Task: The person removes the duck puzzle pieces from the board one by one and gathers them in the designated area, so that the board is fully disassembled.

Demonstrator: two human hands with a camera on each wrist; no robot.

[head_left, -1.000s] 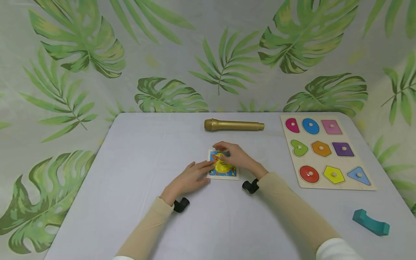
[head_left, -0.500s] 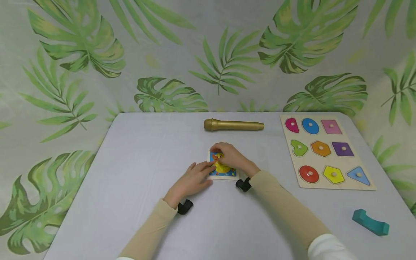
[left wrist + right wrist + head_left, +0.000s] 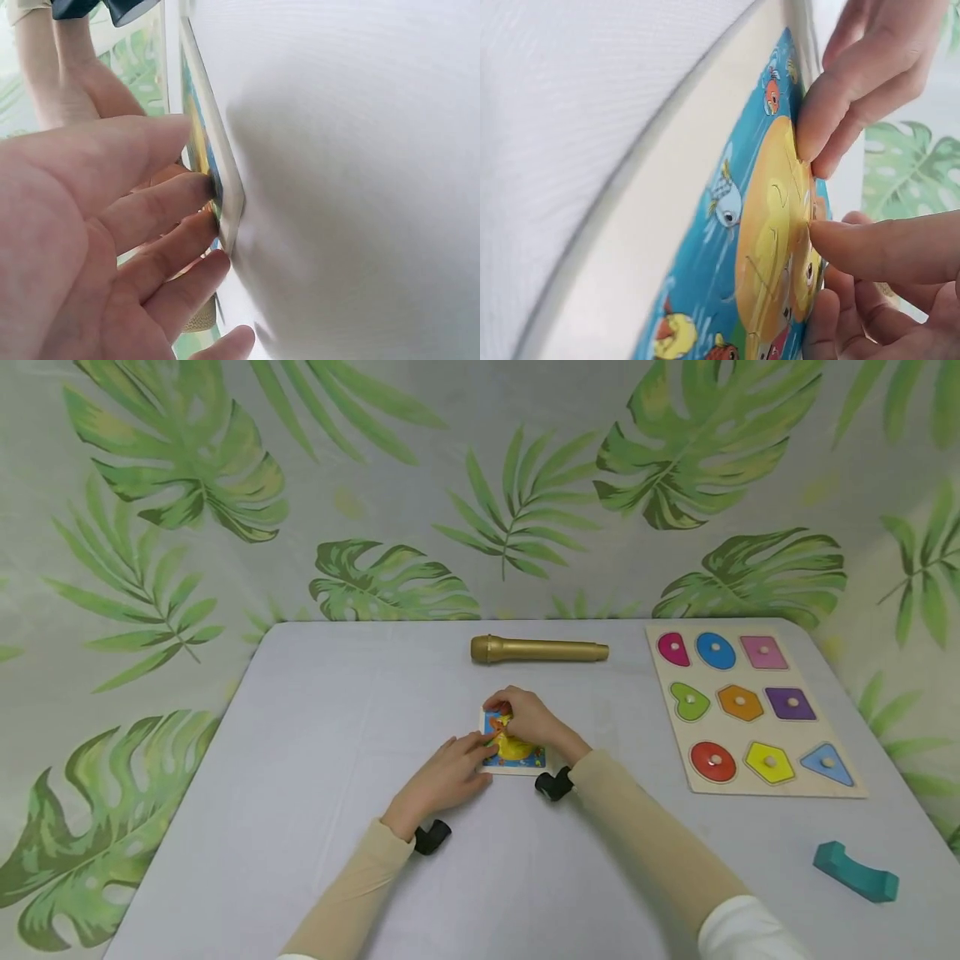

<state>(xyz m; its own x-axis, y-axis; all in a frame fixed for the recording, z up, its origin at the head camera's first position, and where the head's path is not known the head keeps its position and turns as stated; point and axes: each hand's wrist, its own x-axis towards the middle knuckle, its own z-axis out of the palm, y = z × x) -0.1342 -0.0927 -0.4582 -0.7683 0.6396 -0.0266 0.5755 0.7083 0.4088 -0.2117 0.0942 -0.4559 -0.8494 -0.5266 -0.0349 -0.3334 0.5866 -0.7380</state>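
one relaxed left hand (image 3: 447, 773) and curled right hand (image 3: 531, 717), grip unclear, touch a flat, squarish duck puzzle (image 3: 516, 753).

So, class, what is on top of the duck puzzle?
Fingers of the left hand and the right hand are on the duck puzzle. In the head view, the parts they cover cannot be seen.

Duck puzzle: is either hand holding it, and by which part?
No clear hold: the left hand touches the duck puzzle at its left side; whether the right hand grips anything cannot be told.
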